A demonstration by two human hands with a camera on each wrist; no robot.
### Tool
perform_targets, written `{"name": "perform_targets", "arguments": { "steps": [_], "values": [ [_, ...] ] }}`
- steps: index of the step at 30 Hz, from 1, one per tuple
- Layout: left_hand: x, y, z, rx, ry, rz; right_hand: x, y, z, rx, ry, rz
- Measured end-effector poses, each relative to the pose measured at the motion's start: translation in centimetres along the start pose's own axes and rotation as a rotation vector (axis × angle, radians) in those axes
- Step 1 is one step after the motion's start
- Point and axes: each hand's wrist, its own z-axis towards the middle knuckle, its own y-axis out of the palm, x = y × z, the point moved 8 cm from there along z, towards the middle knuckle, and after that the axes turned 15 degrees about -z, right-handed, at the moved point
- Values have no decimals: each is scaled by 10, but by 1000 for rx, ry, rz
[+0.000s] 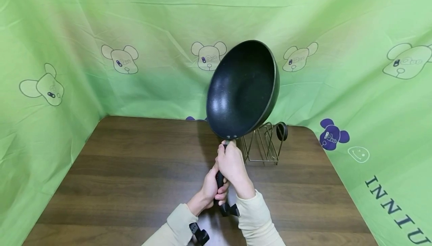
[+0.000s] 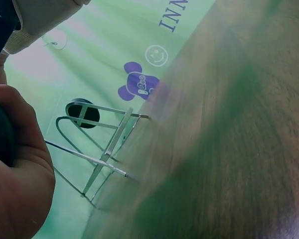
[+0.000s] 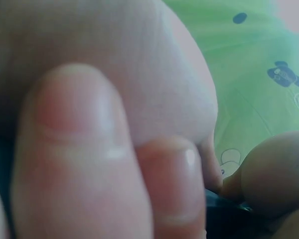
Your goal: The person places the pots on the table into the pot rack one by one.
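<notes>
A black wok [image 1: 241, 88] is held up above the table, tilted, its dark inside facing the head camera. Both hands grip its long black handle [image 1: 219, 178]. The right hand [image 1: 233, 163] is wrapped around the upper part, close to the pan. Lower down, the left hand [image 1: 210, 188] has its fingers curled around the handle. In the left wrist view the left hand [image 2: 22, 174] closes on a dark piece of the handle. Large fingers [image 3: 79, 149] fill much of the right wrist view and hide most of the handle there.
A wire rack [image 1: 263, 148] stands on the wooden table [image 1: 145, 163], behind and right of the hands, with a black round piece [image 1: 281, 131] at its right side. Green printed cloth [image 1: 162, 24] hangs around the table's back and sides.
</notes>
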Motion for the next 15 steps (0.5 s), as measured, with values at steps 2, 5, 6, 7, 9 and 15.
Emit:
{"name": "perform_targets", "arguments": {
  "steps": [2, 5, 6, 7, 9, 15],
  "values": [
    [-1, 1, 0, -8, -8, -4, 0, -1, 0, 9, -9, -7],
    [-2, 3, 0, -26, -18, -12, 1, -3, -1, 25, -18, -24],
    [-3, 3, 1, -31, -23, -15, 2, -3, -1, 27, -21, -27],
    [-3, 3, 1, -37, -25, -19, 2, -3, -1, 28, -22, -28],
    [-4, 3, 2, -47, -30, -26, 3, -3, -1, 30, -25, -38],
    [-5, 6, 3, -74, -25, -26, 3, -4, -1, 40, -48, -64]
  ]
}}
